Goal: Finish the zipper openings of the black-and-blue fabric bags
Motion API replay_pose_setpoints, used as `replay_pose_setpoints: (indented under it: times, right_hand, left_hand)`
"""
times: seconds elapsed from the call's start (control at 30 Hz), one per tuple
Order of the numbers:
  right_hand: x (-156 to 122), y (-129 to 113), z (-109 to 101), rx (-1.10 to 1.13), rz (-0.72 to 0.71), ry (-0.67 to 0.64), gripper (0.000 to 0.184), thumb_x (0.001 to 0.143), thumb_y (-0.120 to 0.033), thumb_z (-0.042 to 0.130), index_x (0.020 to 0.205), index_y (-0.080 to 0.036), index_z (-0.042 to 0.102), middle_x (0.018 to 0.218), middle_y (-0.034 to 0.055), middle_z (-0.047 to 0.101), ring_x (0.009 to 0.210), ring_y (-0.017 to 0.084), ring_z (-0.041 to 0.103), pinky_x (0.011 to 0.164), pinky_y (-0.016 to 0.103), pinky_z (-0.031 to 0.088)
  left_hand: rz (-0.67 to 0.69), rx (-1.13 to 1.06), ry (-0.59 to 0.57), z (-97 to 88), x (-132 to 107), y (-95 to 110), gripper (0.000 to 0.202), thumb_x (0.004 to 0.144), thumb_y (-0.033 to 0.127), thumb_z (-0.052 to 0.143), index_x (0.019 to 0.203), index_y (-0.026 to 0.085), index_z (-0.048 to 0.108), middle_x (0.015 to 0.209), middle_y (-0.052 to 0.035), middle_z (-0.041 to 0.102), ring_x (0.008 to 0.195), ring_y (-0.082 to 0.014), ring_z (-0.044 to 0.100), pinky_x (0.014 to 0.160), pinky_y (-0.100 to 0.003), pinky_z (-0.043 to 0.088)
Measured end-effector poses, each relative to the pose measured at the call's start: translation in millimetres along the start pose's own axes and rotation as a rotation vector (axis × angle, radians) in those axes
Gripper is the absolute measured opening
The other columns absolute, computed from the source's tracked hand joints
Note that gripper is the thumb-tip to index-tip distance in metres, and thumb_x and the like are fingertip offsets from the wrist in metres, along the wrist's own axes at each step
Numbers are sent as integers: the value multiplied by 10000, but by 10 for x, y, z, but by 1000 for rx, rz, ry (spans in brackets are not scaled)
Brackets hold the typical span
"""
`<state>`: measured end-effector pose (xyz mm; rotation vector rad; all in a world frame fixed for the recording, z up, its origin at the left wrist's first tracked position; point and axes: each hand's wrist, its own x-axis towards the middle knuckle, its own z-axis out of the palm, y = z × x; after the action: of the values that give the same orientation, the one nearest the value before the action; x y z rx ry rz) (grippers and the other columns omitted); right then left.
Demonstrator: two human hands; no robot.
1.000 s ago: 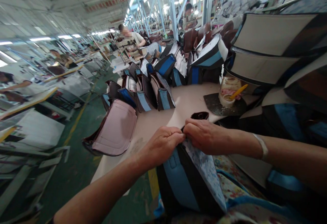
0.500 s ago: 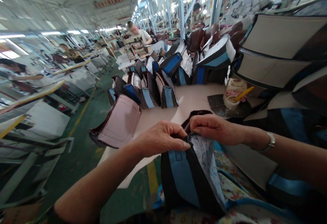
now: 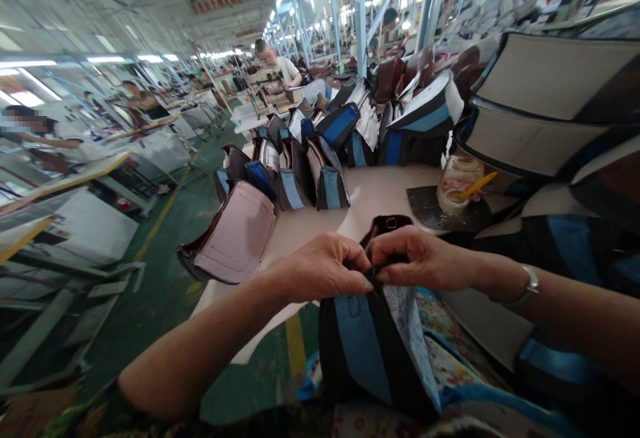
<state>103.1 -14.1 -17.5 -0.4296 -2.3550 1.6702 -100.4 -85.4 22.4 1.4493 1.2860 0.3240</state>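
Observation:
A dark bag (image 3: 363,351) with a blue stripe down its side and a pale patterned lining stands in front of me at the table's near edge. My left hand (image 3: 333,268) pinches the bag's top edge between thumb and fingers. Right beside it, my right hand (image 3: 423,258) grips the same edge, fingers curled, a bracelet on the wrist. The two sets of fingertips nearly meet. A brown strap end with a metal buckle (image 3: 391,223) shows just beyond my right fingers. What exactly lies between the fingertips is hidden.
On the pale table (image 3: 380,188), several striped bags (image 3: 330,185) stand in rows, with a pink-sided bag (image 3: 240,228) at the left edge. To the right, a jar (image 3: 457,188) with a yellow-handled tool sits on a dark board, near stacked beige panels (image 3: 550,71). A co-worker (image 3: 280,68) sits farther back.
My right hand has shifted slightly left and down, closing up to the left fingertips on the bag's edge. More of the buckle shows now. The view has turned a little.

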Motion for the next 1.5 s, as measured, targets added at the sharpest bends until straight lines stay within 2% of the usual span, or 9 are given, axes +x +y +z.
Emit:
replay_pose_setpoints:
  times: [0.4, 0.6, 0.7, 0.83, 0.93, 1.03, 1.23, 1.33, 1.5]
  right_hand:
    - [-1, 119, 53, 68, -28, 24, 158, 849, -252, 615, 795, -104, 613, 707, -14, 508, 613, 81, 398, 554, 212, 324]
    - [-14, 146, 29, 84, -63, -3, 288, 887, -390, 604, 833, -108, 601, 725, -6, 508, 634, 92, 413, 569, 222, 336]
    - [-35, 80, 47, -96, -129, 98, 286, 860, -398, 614, 862, -112, 607, 752, 11, 543, 670, 113, 455, 606, 241, 357]
    - [-43, -76, 114, -392, -203, 297, 69, 753, -184, 612, 787, -125, 603, 726, 10, 576, 637, 107, 474, 601, 245, 344]
    - [-37, -129, 143, -463, -195, 353, 87, 689, -84, 563, 746, -134, 607, 704, 2, 594, 609, 99, 483, 582, 236, 336]
    - [-43, -74, 116, -392, -145, 314, 119, 692, -84, 545, 765, -136, 624, 702, 3, 599, 604, 102, 482, 570, 235, 339]
    - [-96, 17, 20, 65, -57, 122, 129, 829, -220, 551, 873, -120, 620, 774, 20, 579, 669, 115, 487, 587, 234, 383]
    - [-102, -31, 19, 64, -41, 112, 198, 821, -308, 627, 868, -117, 606, 743, 2, 534, 649, 106, 442, 552, 225, 348]
    - [-56, -17, 62, 33, 32, 132, 95, 773, -215, 618, 792, -134, 572, 666, -28, 491, 578, 89, 396, 495, 219, 296]
  left_hand:
    - [33, 106, 35, 6, 20, 7, 151, 720, 270, 639, 744, 123, 661, 557, 55, 445, 498, -71, 345, 433, -212, 215]
    - [26, 51, -29, -18, 28, -6, 161, 732, 259, 628, 805, 120, 666, 562, 61, 438, 507, -73, 343, 445, -213, 223]
    - [32, 46, -65, -42, 23, 18, 162, 751, 284, 635, 802, 131, 651, 562, 68, 413, 509, -74, 319, 443, -224, 206]
    - [41, 72, -86, -51, 21, 45, 132, 765, 272, 617, 762, 140, 619, 573, 71, 371, 523, -74, 292, 450, -235, 191]
    - [46, 94, -70, -36, 25, 52, 123, 763, 254, 606, 725, 137, 602, 573, 71, 349, 528, -75, 290, 457, -243, 189]
    - [34, 76, -68, -20, 29, 57, 120, 753, 254, 615, 750, 135, 620, 570, 72, 361, 525, -76, 296, 463, -245, 197]
    - [0, 4, -96, -23, 46, 63, 163, 745, 293, 648, 776, 134, 633, 559, 73, 387, 510, -76, 293, 457, -242, 191]
    - [16, -1, -106, -31, 51, 65, 147, 747, 274, 639, 786, 132, 635, 571, 72, 386, 517, -75, 294, 460, -239, 192]
    - [17, 44, -80, -36, 52, 64, 120, 757, 249, 611, 787, 135, 632, 570, 73, 370, 512, -75, 291, 450, -239, 190]
